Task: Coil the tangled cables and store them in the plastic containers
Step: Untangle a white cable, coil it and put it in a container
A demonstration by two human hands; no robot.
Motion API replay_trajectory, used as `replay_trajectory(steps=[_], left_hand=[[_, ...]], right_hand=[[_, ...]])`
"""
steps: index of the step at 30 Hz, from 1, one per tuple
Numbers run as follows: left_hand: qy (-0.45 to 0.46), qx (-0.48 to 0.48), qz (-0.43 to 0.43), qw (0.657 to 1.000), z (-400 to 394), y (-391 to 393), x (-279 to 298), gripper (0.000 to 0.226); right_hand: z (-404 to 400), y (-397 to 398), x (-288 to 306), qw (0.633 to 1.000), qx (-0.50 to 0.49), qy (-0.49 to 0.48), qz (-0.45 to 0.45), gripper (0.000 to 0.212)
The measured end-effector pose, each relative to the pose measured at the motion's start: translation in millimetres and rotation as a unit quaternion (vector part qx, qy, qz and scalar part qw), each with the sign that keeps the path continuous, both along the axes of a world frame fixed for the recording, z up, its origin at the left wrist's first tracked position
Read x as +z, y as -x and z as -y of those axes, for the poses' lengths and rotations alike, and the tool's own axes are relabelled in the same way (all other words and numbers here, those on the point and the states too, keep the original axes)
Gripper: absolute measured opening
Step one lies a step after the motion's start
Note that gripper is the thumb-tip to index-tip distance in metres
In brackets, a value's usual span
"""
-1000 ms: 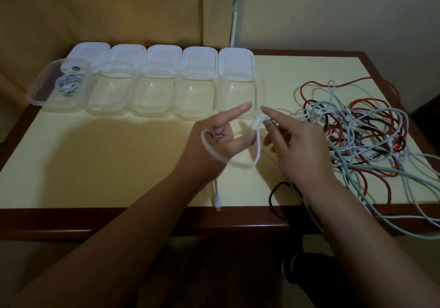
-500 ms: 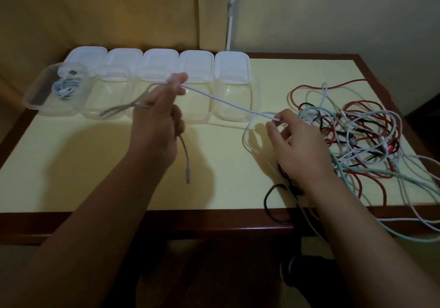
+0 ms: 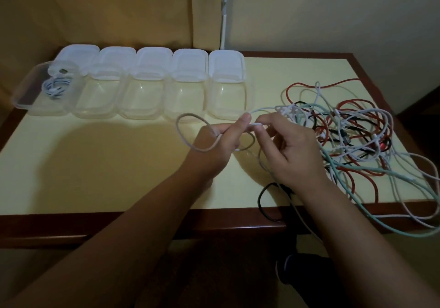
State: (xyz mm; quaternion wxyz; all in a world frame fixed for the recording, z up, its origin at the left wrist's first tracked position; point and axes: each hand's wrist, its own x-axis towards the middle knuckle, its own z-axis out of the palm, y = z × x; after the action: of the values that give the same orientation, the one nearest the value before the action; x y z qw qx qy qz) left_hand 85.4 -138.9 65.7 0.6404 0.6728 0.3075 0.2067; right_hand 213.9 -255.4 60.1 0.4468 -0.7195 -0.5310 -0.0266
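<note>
My left hand (image 3: 220, 138) holds a white cable (image 3: 188, 117) that loops out to the left of its fingers. Close beside it, my right hand (image 3: 288, 145) pinches the same cable where it runs toward the tangle of red, white, black and teal cables (image 3: 352, 126) on the right half of the table. Several clear plastic containers (image 3: 140, 95) stand in a row at the back left, with white lids (image 3: 153, 57) lying behind them. The leftmost container (image 3: 28, 93) has a coiled white cable (image 3: 56, 86) inside.
The yellow table (image 3: 83, 164) has a dark wooden edge along the front. A black cable loop (image 3: 264, 203) and teal and white cable strands (image 3: 404, 226) hang over the front right edge. A white cord (image 3: 223, 21) hangs down the wall behind.
My left hand came back from the containers to the table's middle and now meets my right hand. The white cable now forms a loop at my left hand.
</note>
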Motion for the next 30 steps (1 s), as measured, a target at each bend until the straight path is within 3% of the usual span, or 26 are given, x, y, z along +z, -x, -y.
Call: replay_trajectory(steps=[1, 3, 7, 8, 11, 14, 18, 21, 23, 25, 27, 30], left_hand=[[0.052, 0.006, -0.001, 0.999, 1.6, -3.0, 0.3, 0.039], [0.074, 0.011, 0.007, 0.997, 0.3, -5.9, 1.5, 0.041], [-0.148, 0.025, -0.006, 0.989, -6.5, 1.5, 5.0, 0.065], [-0.148, 0.031, -0.013, 0.988, -8.7, 2.5, 6.5, 0.069], [-0.024, 0.028, 0.004, 0.999, -17.6, 3.2, 6.5, 0.063], [0.058, 0.016, 0.061, 0.996, -26.8, 6.8, 6.9, 0.055], [0.214, 0.054, 0.182, 0.958, -45.6, 16.8, 21.9, 0.045], [0.251, 0.121, 0.238, 0.930, -59.7, 28.9, 29.9, 0.045], [0.200, 0.187, 0.219, 0.937, -67.0, 36.4, 28.4, 0.043], [0.092, 0.216, 0.170, 0.957, -71.3, 40.3, 24.2, 0.041], [0.015, 0.190, 0.138, 0.972, -69.6, 38.1, 19.2, 0.049], [-0.023, 0.106, 0.127, 0.986, -52.7, 26.8, 11.9, 0.048]], right_hand=[[0.5, 0.5, 0.1, 1.000, 0.011, 0.005, 0.005, 0.017], [1.8, 1.3, 0.4, 1.000, 0.026, 0.015, 0.004, 0.014], [4.0, 1.8, -0.4, 0.999, 0.027, 0.044, -0.009, 0.014], [3.8, 1.0, -0.5, 0.999, 0.016, 0.051, -0.008, 0.018], [2.2, -2.5, 0.5, 0.997, -0.020, 0.080, 0.002, 0.025], [0.8, -5.9, 1.6, 0.991, -0.054, 0.116, 0.022, 0.016], [-0.5, -16.8, -3.0, 0.977, -0.094, 0.190, 0.023, 0.017], [-1.3, -24.1, -9.9, 0.968, -0.113, 0.219, 0.036, 0.024], [-2.2, -26.2, -12.4, 0.973, -0.126, 0.190, 0.029, 0.028], [-2.9, -25.7, -11.9, 0.981, -0.141, 0.129, 0.004, 0.029], [-2.3, -21.9, -9.9, 0.985, -0.147, 0.084, -0.018, 0.028], [-0.4, -13.8, -7.9, 0.988, -0.141, 0.049, -0.033, 0.026]])
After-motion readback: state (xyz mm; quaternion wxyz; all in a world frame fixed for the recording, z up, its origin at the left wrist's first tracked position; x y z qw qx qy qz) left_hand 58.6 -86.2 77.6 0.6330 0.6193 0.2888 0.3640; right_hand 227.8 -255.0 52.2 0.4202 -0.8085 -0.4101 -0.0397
